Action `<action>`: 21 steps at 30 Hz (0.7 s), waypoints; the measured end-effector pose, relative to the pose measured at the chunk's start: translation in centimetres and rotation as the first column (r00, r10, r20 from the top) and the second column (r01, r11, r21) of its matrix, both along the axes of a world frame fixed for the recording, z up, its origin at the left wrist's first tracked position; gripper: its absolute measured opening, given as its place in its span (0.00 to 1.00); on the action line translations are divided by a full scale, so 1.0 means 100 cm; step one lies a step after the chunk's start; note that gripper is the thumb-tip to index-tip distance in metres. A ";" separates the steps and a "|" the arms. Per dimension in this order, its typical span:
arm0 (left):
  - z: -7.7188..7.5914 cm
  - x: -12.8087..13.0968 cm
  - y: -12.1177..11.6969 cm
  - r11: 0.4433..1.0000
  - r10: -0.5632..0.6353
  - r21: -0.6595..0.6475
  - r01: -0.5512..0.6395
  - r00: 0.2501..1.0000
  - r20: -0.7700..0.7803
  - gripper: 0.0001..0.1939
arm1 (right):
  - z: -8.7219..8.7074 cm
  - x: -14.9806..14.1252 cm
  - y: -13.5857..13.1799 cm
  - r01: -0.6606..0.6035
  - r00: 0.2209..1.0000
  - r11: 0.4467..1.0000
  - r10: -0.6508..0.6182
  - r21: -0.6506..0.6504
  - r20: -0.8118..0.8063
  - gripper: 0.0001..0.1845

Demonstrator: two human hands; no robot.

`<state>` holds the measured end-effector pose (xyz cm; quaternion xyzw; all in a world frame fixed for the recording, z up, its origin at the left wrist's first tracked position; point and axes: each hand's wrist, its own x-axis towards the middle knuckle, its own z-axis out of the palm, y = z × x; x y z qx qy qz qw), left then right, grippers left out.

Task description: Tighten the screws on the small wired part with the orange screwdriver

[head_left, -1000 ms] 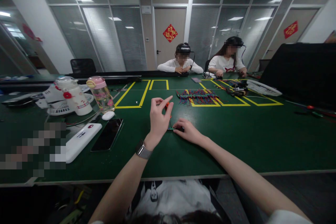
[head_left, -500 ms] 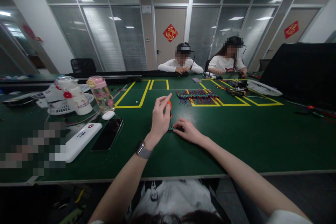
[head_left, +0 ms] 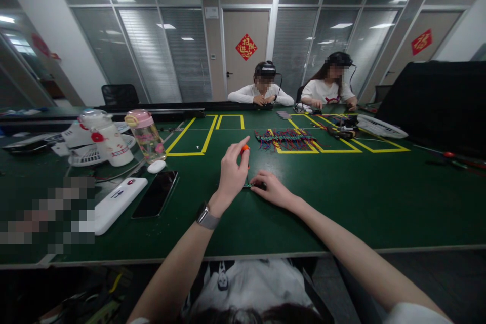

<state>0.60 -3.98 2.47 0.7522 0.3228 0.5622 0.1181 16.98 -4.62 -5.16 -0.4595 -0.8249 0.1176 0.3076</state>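
My left hand (head_left: 232, 167) is closed around the orange handle of a screwdriver (head_left: 246, 148), which stands upright. Much of the handle is hidden behind my fingers and thumb. Its thin shaft runs down to a small green circuit board (head_left: 247, 186) on the table. From the right, my right hand (head_left: 270, 188) rests on the tabletop, its fingertips pinching the board's right end. Beyond both hands lies a row of small circuit boards with red and blue wires (head_left: 286, 138).
On the green table (head_left: 341, 202), a phone (head_left: 156, 194), a white power bank (head_left: 119, 206), a pink-lidded bottle (head_left: 145, 134) and a white bottle (head_left: 110, 142) stand or lie to the left. Yellow tape (head_left: 186, 154) marks rectangles. Two people (head_left: 261, 92) sit opposite. A black panel (head_left: 436, 111) stands right.
My left thumb and fingers have shifted on the screwdriver handle, so the orange top shows above the thumb and less shows below. My right hand and the board keep their place.
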 end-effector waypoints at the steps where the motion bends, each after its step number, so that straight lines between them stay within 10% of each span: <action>1: 0.000 0.000 0.000 0.999 0.044 0.019 -0.044 0.999 -0.015 0.16 | 0.000 0.000 0.000 0.000 1.000 1.000 0.000 0.002 0.000 0.06; 4: 0.000 -0.001 0.001 0.989 0.139 0.051 -0.138 0.990 -0.025 0.15 | -0.002 0.000 0.001 0.000 1.000 1.000 0.000 0.003 -0.003 0.06; 10: 0.000 -0.001 0.002 0.999 -0.038 -0.023 0.039 0.998 0.045 0.17 | -0.002 0.000 0.001 -0.005 1.000 1.000 0.005 0.001 -0.008 0.05; 15: 0.001 -0.001 -0.001 0.992 0.111 0.067 -0.111 0.994 -0.008 0.12 | -0.002 0.000 0.001 0.001 1.000 1.000 -0.001 0.003 -0.008 0.05; 21: 0.001 0.000 -0.001 0.997 -0.076 0.008 0.076 0.996 0.039 0.17 | -0.001 -0.001 0.001 -0.007 1.000 1.000 0.007 0.012 -0.008 0.05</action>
